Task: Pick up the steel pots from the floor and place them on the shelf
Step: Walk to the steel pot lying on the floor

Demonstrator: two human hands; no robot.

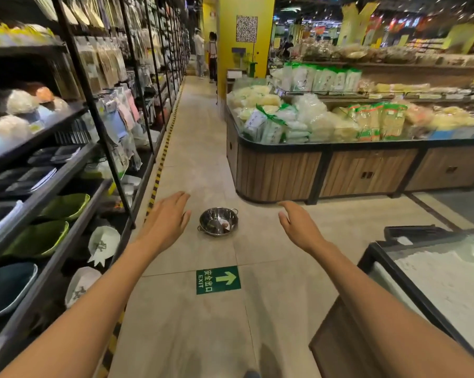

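One shiny steel pot (pixel 218 221) with two small side handles stands upright on the tiled aisle floor, ahead of me. My left hand (pixel 167 217) reaches forward to the left of the pot, fingers spread and holding nothing. To the pot's right, my right hand (pixel 298 225) is stretched out the same way, fingers apart and empty. Neither hand touches the pot. The dark metal shelf (pixel 66 170) runs along my left side, loaded with bowls and plates.
A green exit sign sticker (pixel 218 279) lies on the floor in front of me. A wooden display counter (pixel 279 173) with bagged food stands right of the aisle. A glass-topped freezer (pixel 432 276) is at near right. Two people (pixel 205 54) stand far down the aisle.
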